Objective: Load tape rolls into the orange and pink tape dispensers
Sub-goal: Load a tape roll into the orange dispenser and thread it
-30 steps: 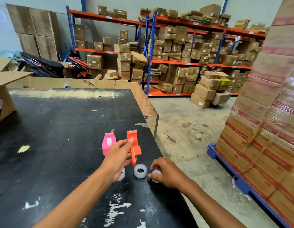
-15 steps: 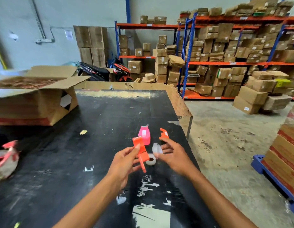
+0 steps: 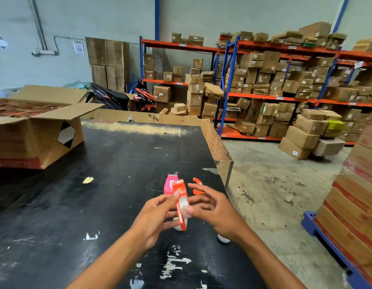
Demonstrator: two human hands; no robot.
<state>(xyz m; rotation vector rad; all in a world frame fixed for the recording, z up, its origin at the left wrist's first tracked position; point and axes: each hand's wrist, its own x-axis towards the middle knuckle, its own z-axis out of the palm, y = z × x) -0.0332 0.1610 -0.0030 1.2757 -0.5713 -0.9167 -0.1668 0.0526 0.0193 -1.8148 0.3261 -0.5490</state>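
Above the black table [image 3: 97,205] my left hand [image 3: 155,217] grips the orange tape dispenser [image 3: 181,195] upright. My right hand [image 3: 214,207] presses a clear tape roll [image 3: 184,205] into its side, thumb on the roll. The pink dispenser [image 3: 169,184] stands on the table just behind the orange one. A loose orange piece [image 3: 196,185] lies behind my right fingers. Another clear roll [image 3: 222,239] peeks out under my right wrist, and part of one more roll [image 3: 177,227] shows below the dispenser.
An open cardboard box [image 3: 35,134] sits on the table's left side. The table's right edge [image 3: 222,163] drops to a concrete floor. A wrapped pallet of cartons [image 3: 356,195] stands at the right. Shelves of boxes fill the back.
My left hand lifted the orange dispenser off the table and turned it upright. My right hand picked up a clear roll and brought it against the dispenser. The view swung left.
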